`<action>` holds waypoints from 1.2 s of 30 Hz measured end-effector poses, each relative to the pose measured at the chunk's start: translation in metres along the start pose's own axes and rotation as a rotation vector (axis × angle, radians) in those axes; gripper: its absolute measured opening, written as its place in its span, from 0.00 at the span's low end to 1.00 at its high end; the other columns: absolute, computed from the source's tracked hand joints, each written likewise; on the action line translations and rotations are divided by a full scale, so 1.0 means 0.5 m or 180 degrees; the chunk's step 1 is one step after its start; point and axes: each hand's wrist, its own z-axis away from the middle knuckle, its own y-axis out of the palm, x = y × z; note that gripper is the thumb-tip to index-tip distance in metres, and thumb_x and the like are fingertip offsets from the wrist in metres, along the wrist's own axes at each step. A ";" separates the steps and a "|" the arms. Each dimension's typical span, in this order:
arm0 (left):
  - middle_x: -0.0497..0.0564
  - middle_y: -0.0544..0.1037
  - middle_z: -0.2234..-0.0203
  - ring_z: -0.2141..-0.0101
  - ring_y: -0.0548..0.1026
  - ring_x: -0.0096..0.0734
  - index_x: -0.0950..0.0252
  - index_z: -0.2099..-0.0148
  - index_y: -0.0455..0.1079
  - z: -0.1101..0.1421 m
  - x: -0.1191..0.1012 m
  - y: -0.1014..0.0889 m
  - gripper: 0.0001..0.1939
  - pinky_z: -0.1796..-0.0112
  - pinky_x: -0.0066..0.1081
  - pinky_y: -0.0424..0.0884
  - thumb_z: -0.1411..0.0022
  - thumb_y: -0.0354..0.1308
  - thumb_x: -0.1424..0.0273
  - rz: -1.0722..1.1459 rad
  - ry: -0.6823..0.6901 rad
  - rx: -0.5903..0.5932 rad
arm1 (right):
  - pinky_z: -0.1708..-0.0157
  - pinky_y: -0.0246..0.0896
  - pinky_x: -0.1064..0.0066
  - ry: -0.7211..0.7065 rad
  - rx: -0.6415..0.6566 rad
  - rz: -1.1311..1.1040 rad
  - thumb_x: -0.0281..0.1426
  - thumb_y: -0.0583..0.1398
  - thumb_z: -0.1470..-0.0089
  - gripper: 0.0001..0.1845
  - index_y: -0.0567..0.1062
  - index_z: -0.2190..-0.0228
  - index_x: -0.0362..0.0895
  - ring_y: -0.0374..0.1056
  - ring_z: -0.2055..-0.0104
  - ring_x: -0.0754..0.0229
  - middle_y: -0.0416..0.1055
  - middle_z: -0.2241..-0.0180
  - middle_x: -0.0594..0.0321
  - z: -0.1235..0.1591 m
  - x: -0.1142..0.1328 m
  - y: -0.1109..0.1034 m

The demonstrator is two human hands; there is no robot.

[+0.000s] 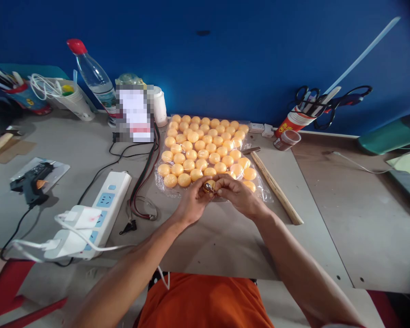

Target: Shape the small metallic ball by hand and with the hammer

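Close together at the front edge of the orange balls [200, 146], my two hands work on one small piece. It is a yellow-orange ball with a shiny metal part [209, 186], partly hidden by fingers. My left hand [193, 202] is curled around it from the left. From the right, my right hand [238, 195] pinches at its side with thumb and fingers. The balls look like ping-pong balls and lie in rows, in and on clear plastic wrap [173, 190], just beyond my hands.
A hammer with a wooden handle [276, 189] lies right of the balls. On the left are a white power strip [114, 191], cables and a black glue gun [32, 182]. Behind stand a bottle [95, 75], a white cup [77, 102] and a red holder [295, 120] with scissors.
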 end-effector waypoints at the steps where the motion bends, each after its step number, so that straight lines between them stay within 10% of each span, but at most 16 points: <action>1: 0.50 0.78 0.65 0.67 0.75 0.29 0.66 0.49 0.70 0.000 0.001 0.000 0.28 0.62 0.30 0.73 0.51 0.72 0.63 -0.0027 0.0040 -0.0029 | 0.61 0.69 0.67 0.0019 -0.0016 -0.0050 0.31 0.60 0.49 0.04 0.73 0.73 0.44 0.66 0.63 0.62 0.69 0.62 0.62 0.000 0.000 0.002; 10: 0.51 0.78 0.65 0.68 0.73 0.29 0.66 0.46 0.70 0.003 0.011 -0.001 0.25 0.64 0.30 0.72 0.46 0.66 0.67 -0.0427 0.0111 -0.0080 | 0.55 0.70 0.63 -0.0050 -0.0212 0.0471 0.29 0.60 0.50 0.04 0.76 0.74 0.44 0.67 0.55 0.58 0.67 0.56 0.58 0.003 -0.004 0.000; 36: 0.54 0.80 0.62 0.65 0.75 0.34 0.64 0.45 0.71 0.003 0.028 -0.007 0.24 0.62 0.33 0.74 0.44 0.66 0.68 -0.0671 0.0378 -0.0165 | 0.68 0.72 0.70 0.0351 -0.0226 -0.0129 0.31 0.62 0.55 0.05 0.73 0.78 0.44 0.67 0.72 0.65 0.71 0.72 0.66 -0.002 0.015 0.012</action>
